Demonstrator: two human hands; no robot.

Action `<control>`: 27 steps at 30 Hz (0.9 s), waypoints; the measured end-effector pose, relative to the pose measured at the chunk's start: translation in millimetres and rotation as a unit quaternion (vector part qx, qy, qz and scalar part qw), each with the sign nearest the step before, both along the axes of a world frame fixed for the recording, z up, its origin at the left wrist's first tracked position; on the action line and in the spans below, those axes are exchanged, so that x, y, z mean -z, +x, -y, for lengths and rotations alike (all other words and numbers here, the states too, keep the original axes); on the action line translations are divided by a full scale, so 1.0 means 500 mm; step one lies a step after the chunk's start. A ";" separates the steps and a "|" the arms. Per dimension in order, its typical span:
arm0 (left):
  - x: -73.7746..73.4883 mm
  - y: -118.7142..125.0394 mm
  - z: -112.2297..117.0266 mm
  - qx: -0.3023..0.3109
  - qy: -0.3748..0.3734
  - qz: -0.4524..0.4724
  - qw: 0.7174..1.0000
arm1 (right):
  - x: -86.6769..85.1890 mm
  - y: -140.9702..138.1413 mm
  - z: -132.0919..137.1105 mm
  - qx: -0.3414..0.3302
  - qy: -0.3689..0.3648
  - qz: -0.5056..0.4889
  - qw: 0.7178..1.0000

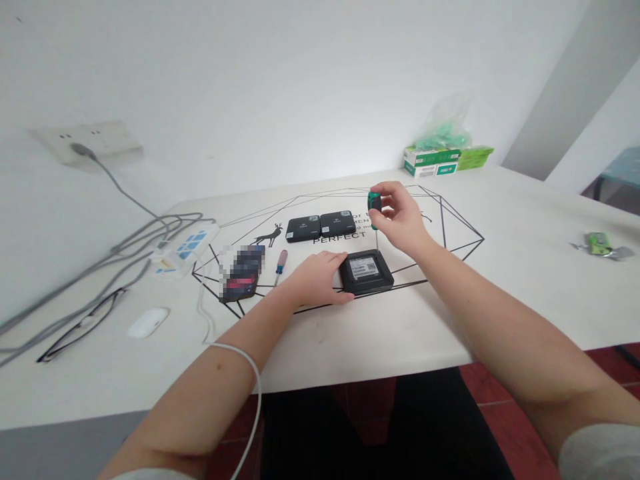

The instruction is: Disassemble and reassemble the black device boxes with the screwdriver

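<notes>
A square black plastic box [367,285], perhaps a set-top box, lies with its labelled side up on the desk. My left hand [320,277] grips its left side, fingers at the back corner and thumb at the front. In my right hand [397,217] is a screwdriver [374,201] with a green and black handle, held upright by thumb and fingers. Its thin shaft reaches down to the far right corner of the box; the tip is too small to make out. Two similar black boxes [303,229] [338,223] sit side by side behind.
Left of my hand lie a second screwdriver [281,261] and a phone [243,275]. Farther left are a white earbud case [149,323], glasses [83,325], a power strip [193,243] and grey cables. A white cable [257,380] crosses my left forearm. Green boxes [433,159] stand at the back right.
</notes>
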State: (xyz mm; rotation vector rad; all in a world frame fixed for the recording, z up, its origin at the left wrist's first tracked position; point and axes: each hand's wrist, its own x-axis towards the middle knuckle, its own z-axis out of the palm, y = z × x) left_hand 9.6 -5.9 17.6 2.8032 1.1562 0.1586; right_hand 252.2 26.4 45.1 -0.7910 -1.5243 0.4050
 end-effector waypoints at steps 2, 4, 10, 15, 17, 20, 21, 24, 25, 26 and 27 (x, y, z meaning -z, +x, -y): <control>0.000 -0.004 -0.004 -0.010 0.000 -0.003 1.000 | 0.008 -0.005 -0.001 0.000 0.007 0.007 1.000; 0.000 -0.009 -0.009 -0.013 -0.006 -0.002 1.000 | 0.017 -0.011 -0.002 -0.004 0.009 0.013 1.000; -0.004 -0.017 -0.012 -0.012 -0.030 -0.003 0.999 | 0.030 -0.013 -0.008 -0.015 0.022 0.057 0.998; -0.005 -0.019 -0.012 -0.012 -0.033 -0.010 0.999 | 0.032 -0.012 -0.017 0.006 0.041 0.069 0.997; -0.004 -0.020 -0.012 -0.016 -0.035 -0.013 0.999 | 0.033 -0.012 -0.020 -0.004 0.037 0.037 0.999; -0.001 -0.021 -0.014 -0.019 -0.038 -0.017 0.999 | 0.035 -0.014 -0.024 -0.025 0.023 -0.005 0.999; 0.000 -0.022 -0.014 -0.018 -0.037 -0.016 0.999 | 0.035 -0.014 -0.024 -0.022 0.023 -0.008 0.999; 0.003 -0.024 -0.017 -0.013 -0.035 -0.009 0.999 | 0.036 -0.015 -0.024 0.019 0.033 0.000 0.999; 0.004 -0.024 -0.017 -0.013 -0.035 -0.008 0.999 | 0.036 -0.015 -0.024 0.029 0.034 0.002 0.999; 0.004 -0.025 -0.018 -0.014 -0.035 -0.008 0.999 | 0.036 -0.015 -0.023 0.026 0.032 0.000 0.999; 0.005 -0.025 -0.018 -0.014 -0.037 -0.010 0.999 | 0.036 -0.016 -0.023 0.011 0.025 -0.005 1.000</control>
